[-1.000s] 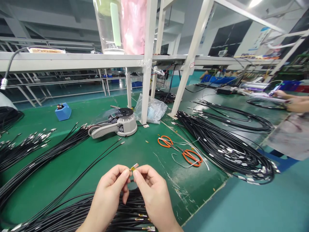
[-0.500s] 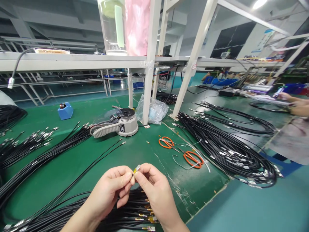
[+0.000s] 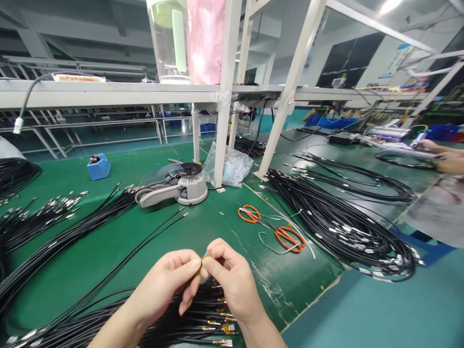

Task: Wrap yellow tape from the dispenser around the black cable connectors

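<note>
My left hand (image 3: 168,285) and my right hand (image 3: 230,280) meet near the bottom middle, both pinching the metal tip of a black cable (image 3: 206,254) between thumb and forefinger. The tip is small, with a bit of yellow on it, and mostly hidden by the fingertips. Under my hands lies a bundle of black cables (image 3: 188,324) with gold and silver ends. Two single black cables (image 3: 145,244) run across the green mat (image 3: 108,251) toward the tape dispenser (image 3: 174,188).
Orange scissors (image 3: 271,227) lie right of my hands. Large coils of black cable (image 3: 340,217) fill the right side, more cable bundles (image 3: 54,227) the left. A white shelf post (image 3: 221,121), plastic bag (image 3: 228,166) and blue box (image 3: 97,166) stand behind. Another person's hands (image 3: 444,154) work at far right.
My fingers have closed further over the cable tip, so less of it shows. The right hand has shifted slightly up and left. The view has barely moved.
</note>
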`<state>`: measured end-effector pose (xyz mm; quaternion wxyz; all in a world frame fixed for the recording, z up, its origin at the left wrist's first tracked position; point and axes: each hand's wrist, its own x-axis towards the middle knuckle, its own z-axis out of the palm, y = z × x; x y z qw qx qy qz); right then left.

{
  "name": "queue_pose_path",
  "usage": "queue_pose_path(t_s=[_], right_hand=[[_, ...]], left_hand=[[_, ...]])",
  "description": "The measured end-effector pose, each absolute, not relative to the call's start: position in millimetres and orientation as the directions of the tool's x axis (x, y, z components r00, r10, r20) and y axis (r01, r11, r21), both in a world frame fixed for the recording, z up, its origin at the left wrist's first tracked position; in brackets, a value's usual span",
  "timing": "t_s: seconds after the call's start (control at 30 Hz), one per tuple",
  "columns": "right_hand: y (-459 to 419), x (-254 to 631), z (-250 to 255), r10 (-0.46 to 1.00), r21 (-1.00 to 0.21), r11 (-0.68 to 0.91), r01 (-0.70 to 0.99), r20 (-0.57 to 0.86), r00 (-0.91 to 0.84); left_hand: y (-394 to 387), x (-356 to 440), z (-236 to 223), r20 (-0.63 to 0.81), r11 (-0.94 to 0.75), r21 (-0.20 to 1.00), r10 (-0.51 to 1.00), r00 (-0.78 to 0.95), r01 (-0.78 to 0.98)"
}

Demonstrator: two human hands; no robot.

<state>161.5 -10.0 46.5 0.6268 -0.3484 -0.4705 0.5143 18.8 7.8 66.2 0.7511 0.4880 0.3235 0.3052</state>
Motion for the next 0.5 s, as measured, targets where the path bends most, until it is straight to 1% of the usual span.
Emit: queue_pose_path(t_s=[0.07,0.1,0.17,0.23,0.33,0.5], right_hand=[[-8,162,48,0.978,-0.94,0.209,-0.268,0.198,0.065],[-7,163,49,0.982,-0.95,0.189,-0.25,0.181,0.058],[-7,165,50,0.989,-0.961,0.147,-0.233,0.149,0.012],[-6,169,47,0.992,-0.965,0.117,-0.235,0.126,-0.027],[-6,173,42,0.994,-0.962,0.097,-0.254,0.105,-0.018],[-8,168,45,0.992,-0.957,0.108,-0.268,0.12,-0.03]], left_hand=[[7,21,68,-0.158,0.202,0.978,0.872,0.464,-0.047],[6,22,68,-0.154,0.181,0.983,0.89,0.43,-0.023],[6,24,68,-0.173,0.213,0.976,0.888,0.427,-0.049],[7,25,68,-0.203,0.285,0.952,0.863,0.463,-0.114],[7,25,69,-0.24,0.365,0.914,0.838,0.49,-0.176],[7,25,69,-0.265,0.405,0.896,0.816,0.513,-0.182]])
